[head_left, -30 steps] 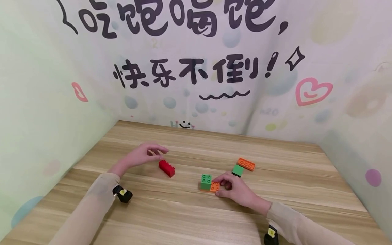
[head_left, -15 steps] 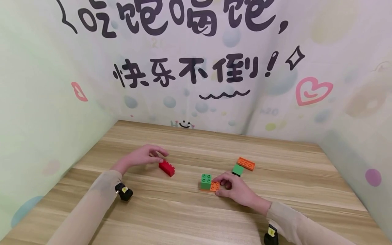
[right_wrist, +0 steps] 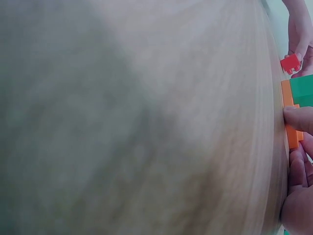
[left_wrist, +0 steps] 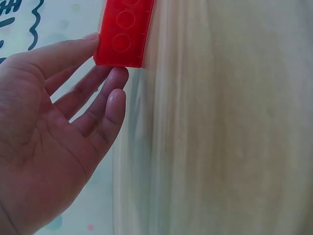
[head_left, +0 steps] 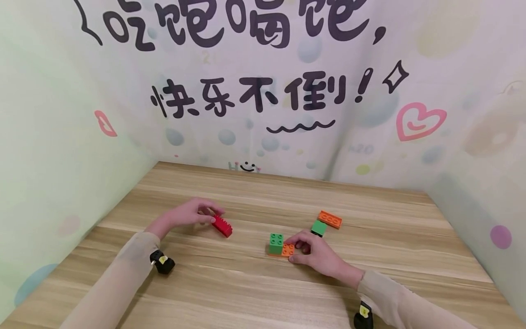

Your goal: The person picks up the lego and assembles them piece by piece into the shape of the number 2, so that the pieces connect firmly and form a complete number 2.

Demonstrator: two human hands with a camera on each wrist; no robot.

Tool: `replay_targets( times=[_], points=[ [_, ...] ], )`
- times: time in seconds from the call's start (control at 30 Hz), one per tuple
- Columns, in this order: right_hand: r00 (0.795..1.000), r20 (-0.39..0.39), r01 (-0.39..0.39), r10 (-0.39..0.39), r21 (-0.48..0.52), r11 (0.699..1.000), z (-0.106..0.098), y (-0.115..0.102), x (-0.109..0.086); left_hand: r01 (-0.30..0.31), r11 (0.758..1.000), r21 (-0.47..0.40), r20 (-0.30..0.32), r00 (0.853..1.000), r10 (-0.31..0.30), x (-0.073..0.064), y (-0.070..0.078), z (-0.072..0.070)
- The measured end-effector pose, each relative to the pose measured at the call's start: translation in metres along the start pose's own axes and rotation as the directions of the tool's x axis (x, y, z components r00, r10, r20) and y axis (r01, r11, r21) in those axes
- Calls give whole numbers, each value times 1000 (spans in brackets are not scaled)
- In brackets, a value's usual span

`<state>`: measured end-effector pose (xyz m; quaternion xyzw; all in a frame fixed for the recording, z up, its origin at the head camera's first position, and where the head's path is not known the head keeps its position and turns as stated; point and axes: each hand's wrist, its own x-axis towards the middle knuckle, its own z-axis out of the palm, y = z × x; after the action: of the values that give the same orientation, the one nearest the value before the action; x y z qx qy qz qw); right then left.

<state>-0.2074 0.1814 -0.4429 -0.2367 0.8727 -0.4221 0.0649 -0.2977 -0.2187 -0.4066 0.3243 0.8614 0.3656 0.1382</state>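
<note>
1. Red brick (head_left: 222,226): L of centre on wood tbl (head_left: 230,288); can't tell if it's lifted.
2. L hand (head_left: 192,213): thumb + fingers pinched on brick's far-L end.
3. R hand (head_left: 319,257): thumb + fingers clamped on R end of orange plate (head_left: 288,250), well apart from red brick.
4. Green brick (head_left: 276,244): studs up, on plate's L half; some bare plate studs visible btwn it & R hand.
5. 2nd green block (head_left: 318,227): just beyond R hand, beside 2nd orange plate (head_left: 330,220), underside up.
6. Black cams (head_left: 163,262): 1 per wrist, nr pale sleeve cuffs.
</note>
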Motion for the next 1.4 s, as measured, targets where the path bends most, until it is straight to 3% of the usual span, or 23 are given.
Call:
replay_targets(
  times=[0.13, 0.4, 0.63, 0.83, 1.2, 1.4],
  points=[
    [1000, 4, -13, 13, -3, 1000, 0, 0, 0, -28, 1000, -6, 0, 1000, 28, -4, 0, 1],
    [1000, 5, -12, 11, 4, 1000, 0, 0, -1, -5, 1000, -24, -1, 1000, 5, -14, 0, 3],
    [1000, -1, -19, 19, 8, 1000, 0, 0, -2, 84, 996, -42, 3, 996, -84, -11, 7, 5],
    [1000, 2, -25, 25, 6, 1000, 1, -1, -1, 112, 993, -34, 28, 993, -111, -7, 8, 7],
    [1000, -8, -17, 17, -10, 1000, -1, -2, 0, 42, 999, 11, 45, 998, -42, -12, 13, 7],
    [1000, -2, -22, 22, 1, 1000, 0, -1, -1, 39, 999, 5, 47, 998, -39, -14, 12, 11]
  ],
)
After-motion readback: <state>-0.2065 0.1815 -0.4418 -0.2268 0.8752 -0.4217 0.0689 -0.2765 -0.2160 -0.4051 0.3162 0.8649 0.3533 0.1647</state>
